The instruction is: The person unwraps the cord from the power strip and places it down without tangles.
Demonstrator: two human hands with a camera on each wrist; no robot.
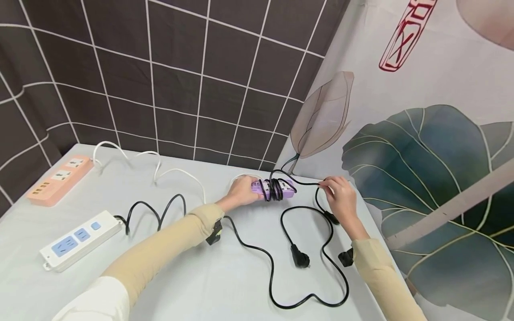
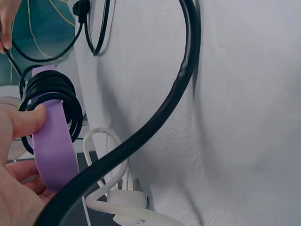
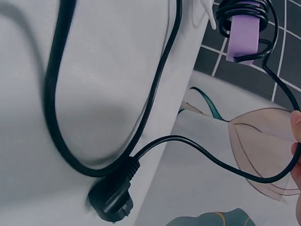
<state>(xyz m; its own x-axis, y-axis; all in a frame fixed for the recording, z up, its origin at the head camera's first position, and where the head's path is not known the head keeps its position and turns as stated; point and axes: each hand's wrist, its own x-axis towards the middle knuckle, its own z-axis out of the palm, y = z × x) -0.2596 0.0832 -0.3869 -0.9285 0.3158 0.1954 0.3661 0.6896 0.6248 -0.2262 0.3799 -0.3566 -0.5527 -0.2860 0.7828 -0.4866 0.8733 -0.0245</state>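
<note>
In the head view my left hand (image 1: 242, 192) grips one end of a purple power strip (image 1: 288, 193) at the far side of the table. Several turns of black cord (image 1: 275, 190) are wound round its middle. My thumb lies on the near face of the purple power strip (image 2: 55, 150) in the left wrist view. To the right, my right hand (image 1: 341, 199) pinches the same cord between thumb and fingertips, with a stretch spanning from the coil. Beyond those fingers the cord drops to a black plug (image 3: 110, 195) at the table's edge.
A second black plug (image 1: 300, 257) lies on the table (image 1: 225, 272), its looping cord passing beneath my left forearm. On the left sit a white power strip (image 1: 82, 240) with blue sockets and a pink power strip (image 1: 60, 180). A white plug (image 2: 126, 201) lies near my left hand.
</note>
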